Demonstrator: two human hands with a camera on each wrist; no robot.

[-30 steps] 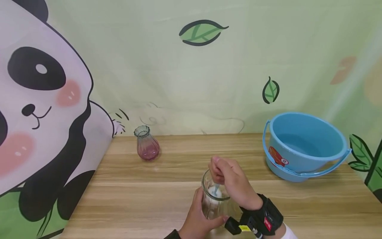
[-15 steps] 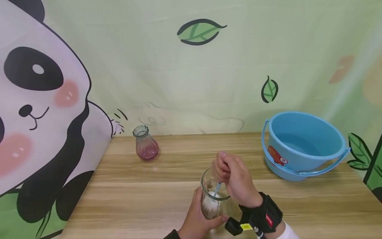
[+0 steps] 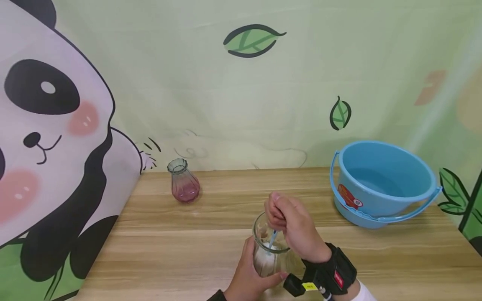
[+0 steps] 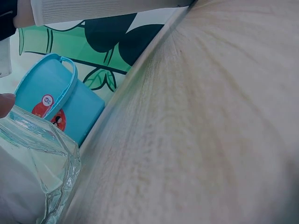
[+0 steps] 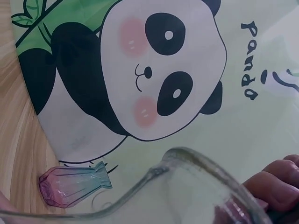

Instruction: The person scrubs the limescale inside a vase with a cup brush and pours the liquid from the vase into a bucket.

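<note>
Glass jar (image 3: 265,264) at the near side of a wooden table (image 3: 180,246) is gripped by a left hand (image 3: 249,274) as, head view, a right hand (image 3: 296,229) clutches a blue stick (image 3: 273,239) dipping inside. Left wrist view: the jar partly covers a blue bucket (image 4: 46,88). Right wrist view: a pink-tinted vase (image 5: 74,185) stands beyond it.

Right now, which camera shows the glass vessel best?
The head view: it shows rim and body of the glass vessel together, though the left hand and right hand cover parts. Left wrist shows a cropped body; right wrist, mostly rim.
</note>
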